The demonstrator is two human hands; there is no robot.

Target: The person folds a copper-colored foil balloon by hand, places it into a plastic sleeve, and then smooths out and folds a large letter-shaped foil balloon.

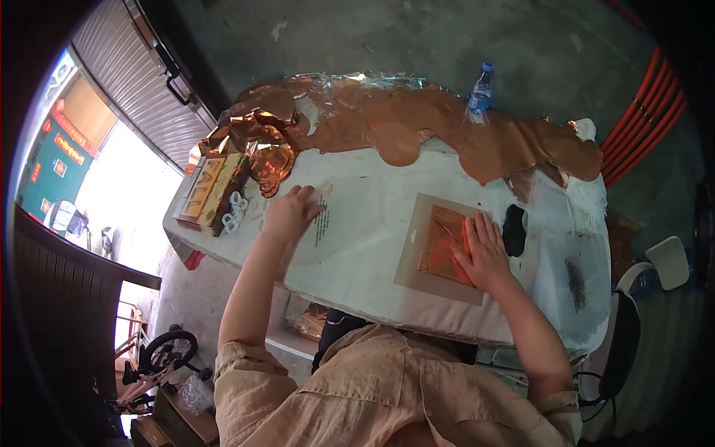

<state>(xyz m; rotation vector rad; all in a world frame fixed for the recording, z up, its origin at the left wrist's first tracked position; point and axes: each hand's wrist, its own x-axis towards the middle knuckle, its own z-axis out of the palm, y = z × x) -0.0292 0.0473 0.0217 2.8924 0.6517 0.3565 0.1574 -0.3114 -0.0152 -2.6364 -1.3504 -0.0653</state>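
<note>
My left hand [289, 214] has its fingers curled and closed at the upper edge of a clear plastic bag [321, 226] with small printed text, lying on the pale tabletop. The fingertips are partly hidden. Flat on a shiny copper-coloured square sheet [443, 242] rests my right hand [484, 249], its fingers stretched out. Beneath that sheet lies a larger brownish flat sheet [412, 277] with a small hang-hole shape at its left side. A black oblong object [514, 230] is just right of my right hand.
Copper-coloured sheeting [402, 138] covers the table's far edge, with crumpled copper foil [269, 155] at left. A yellow-and-brown box [212, 192] and white loops [234, 212] sit at the left. A water bottle [481, 93] stands at the back. Clear plastic [566, 279] lies at right.
</note>
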